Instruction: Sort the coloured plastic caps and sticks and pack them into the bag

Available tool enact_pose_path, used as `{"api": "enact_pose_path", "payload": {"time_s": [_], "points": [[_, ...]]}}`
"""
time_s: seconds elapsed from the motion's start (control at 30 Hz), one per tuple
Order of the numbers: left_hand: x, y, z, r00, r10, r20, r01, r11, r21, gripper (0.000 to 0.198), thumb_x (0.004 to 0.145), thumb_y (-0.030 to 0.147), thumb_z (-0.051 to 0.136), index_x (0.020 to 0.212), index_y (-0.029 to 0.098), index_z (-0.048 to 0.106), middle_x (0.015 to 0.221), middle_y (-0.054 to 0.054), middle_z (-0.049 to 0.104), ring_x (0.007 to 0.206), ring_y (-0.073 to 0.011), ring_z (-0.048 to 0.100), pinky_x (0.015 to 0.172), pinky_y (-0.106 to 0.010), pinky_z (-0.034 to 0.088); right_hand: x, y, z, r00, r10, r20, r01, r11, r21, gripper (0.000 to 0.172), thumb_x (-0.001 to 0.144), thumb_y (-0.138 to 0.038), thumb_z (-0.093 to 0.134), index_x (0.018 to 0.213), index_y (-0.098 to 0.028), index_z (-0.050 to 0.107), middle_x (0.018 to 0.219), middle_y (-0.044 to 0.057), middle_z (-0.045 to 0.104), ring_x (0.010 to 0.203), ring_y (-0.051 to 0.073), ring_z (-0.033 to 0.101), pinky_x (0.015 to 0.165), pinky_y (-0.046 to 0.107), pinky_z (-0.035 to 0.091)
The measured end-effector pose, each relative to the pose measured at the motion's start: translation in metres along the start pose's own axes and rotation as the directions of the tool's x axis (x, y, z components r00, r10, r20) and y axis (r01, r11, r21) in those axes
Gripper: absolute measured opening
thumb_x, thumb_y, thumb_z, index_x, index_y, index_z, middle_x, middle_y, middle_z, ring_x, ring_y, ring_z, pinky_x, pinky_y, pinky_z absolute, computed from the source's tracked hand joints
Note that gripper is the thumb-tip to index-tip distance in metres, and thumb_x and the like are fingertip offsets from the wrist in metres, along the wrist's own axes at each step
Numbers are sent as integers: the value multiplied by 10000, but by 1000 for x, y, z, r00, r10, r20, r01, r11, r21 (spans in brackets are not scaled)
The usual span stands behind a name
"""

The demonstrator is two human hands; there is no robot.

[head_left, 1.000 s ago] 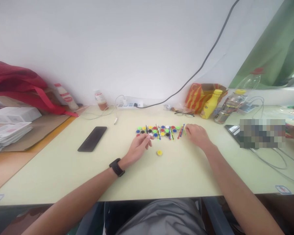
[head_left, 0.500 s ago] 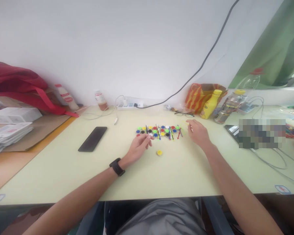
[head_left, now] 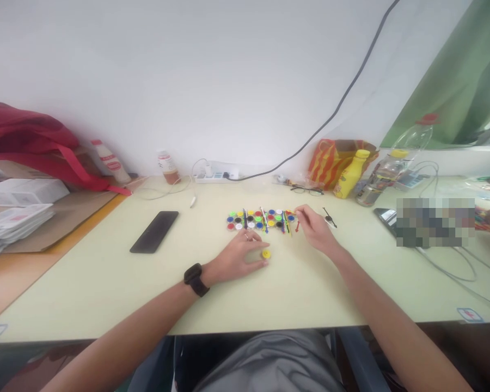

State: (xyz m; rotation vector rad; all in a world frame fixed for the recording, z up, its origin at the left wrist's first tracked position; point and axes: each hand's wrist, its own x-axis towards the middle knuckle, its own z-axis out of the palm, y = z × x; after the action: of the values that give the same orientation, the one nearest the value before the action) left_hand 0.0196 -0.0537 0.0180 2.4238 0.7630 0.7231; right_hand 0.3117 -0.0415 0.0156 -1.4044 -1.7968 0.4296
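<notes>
In the head view, the left hand [head_left: 239, 256] reaches in low over the table [head_left: 310, 299], thumb and forefinger parted on the near and far sides of a yellow disc [head_left: 266, 254]. Whether they touch it cannot be told. The disc lies alone, nearer than the rows of coloured discs [head_left: 259, 225], which have thin sticks [head_left: 245, 218] set among them. The right hand [head_left: 319, 232] is at the right end of these rows, fingertips drawn together; what they pinch, if anything, cannot be told. A red stick [head_left: 297, 226] shows just beside its fingers. Right of that hand lies a black stick [head_left: 325, 212]. The phone [head_left: 154, 232] lies well to the left, the glasses [head_left: 307, 190] on the far side.
</notes>
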Motion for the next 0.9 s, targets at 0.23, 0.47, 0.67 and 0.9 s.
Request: {"api": "enact_pose_path", "payload": {"time_s": [0.23,0.47,0.67,0.9], "points": [[1,-6,4,1000,9,-2,-9,999,-42,242,959,416,672,1119,268,776,1132,-109,686,1113,-284,578,1044,-460,458,-8,-17,8,989,-46,143,16,978,208,282,1040,-511,443,1039,-240,521,870,29,606,759,191,568,672,313,474],[0,-9,5,991,-131,-21,125,976,-180,228,908,421,725,1036,234,735,1011,-65,741,908,-217,650,841,-357,528,-16,-28,10,972,-153,180,100,957,273,301,1028,-421,494,1149,-243,704,1060,94,660,969,238,623,839,390,530],[2,-11,8,972,-234,18,220,881,-418,333,868,419,771,1089,175,722,884,-52,725,754,-164,663,753,-312,564,-26,-30,32,984,-113,141,41,901,432,331,1011,-359,537,1308,-255,637,1119,84,677,1039,230,667,966,432,543],[6,-15,11,968,-249,39,224,778,-588,379,830,377,826,1129,157,753,1061,-98,760,876,-193,725,838,-325,599,-33,-41,39,963,-153,221,2,826,564,323,950,-389,671,1239,-246,660,1094,78,698,1004,215,689,960,423,577]]}}
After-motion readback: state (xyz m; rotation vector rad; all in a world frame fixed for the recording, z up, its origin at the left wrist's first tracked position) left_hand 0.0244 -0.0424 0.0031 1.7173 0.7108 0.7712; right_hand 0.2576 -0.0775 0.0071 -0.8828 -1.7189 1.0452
